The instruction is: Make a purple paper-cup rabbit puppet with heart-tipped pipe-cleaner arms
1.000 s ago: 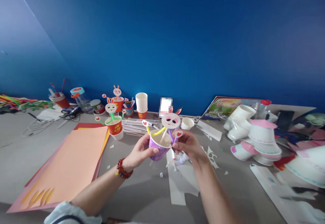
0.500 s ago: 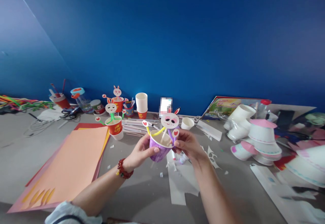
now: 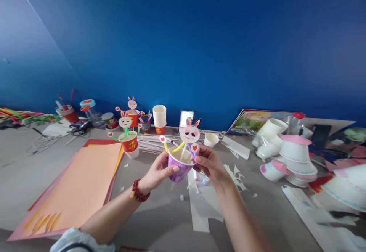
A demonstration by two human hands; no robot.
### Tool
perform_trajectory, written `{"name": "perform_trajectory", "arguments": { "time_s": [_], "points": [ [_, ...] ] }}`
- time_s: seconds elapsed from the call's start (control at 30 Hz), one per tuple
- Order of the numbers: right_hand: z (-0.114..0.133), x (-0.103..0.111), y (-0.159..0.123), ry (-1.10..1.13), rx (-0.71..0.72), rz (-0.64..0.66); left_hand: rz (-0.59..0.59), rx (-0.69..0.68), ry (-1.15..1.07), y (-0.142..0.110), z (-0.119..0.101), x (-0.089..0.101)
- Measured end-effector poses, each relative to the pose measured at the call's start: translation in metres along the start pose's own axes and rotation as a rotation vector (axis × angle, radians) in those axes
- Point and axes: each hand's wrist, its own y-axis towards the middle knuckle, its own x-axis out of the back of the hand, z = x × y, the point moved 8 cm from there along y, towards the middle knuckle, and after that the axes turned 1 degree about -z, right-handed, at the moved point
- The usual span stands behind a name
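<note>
A purple paper cup is lifted above the table, slightly tilted, with my left hand wrapped round its left side. Out of it rises a white paper rabbit head on a stick. One yellow pipe-cleaner arm bends to the left and ends in a white disc with a red heart. On the cup's right, my right hand pinches the purple pipe-cleaner arm, close under its own heart disc. My right fingertips partly hide that arm.
Two red cups with rabbit figures stand at the left behind coloured paper sheets. White stacked cups are at the back. Paper scraps lie below my hands. Cup models with pink tops occupy the right side.
The rabbit head and the purple arm's heart disc have shifted slightly left. My right fingers have moved a little with the purple arm; my left hand keeps its hold on the cup.
</note>
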Motion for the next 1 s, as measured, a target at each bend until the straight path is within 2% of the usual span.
{"name": "perform_trajectory", "arguments": {
  "time_s": [0.2, 0.37, 0.57, 0.67, 0.87, 1.0],
  "points": [
    [-0.001, 0.000, -0.001, 0.011, -0.026, -0.023, 0.015, -0.024, 0.015, 0.001, -0.003, -0.003],
    [-0.008, 0.006, -0.001, 0.060, -0.077, -0.106, 0.004, -0.024, 0.014, 0.001, -0.005, -0.003],
    [-0.009, 0.008, 0.000, 0.092, -0.049, -0.155, -0.007, -0.018, 0.007, 0.001, -0.003, -0.003],
    [-0.005, 0.004, 0.000, 0.057, -0.038, -0.108, -0.007, -0.019, -0.001, 0.001, -0.002, -0.001],
    [-0.004, -0.003, 0.001, 0.030, -0.003, 0.105, -0.043, 0.020, -0.045, -0.001, 0.004, 0.004],
    [-0.006, 0.002, 0.000, 0.025, -0.002, 0.118, -0.073, 0.019, -0.057, -0.002, 0.006, 0.007]
  ]
}}
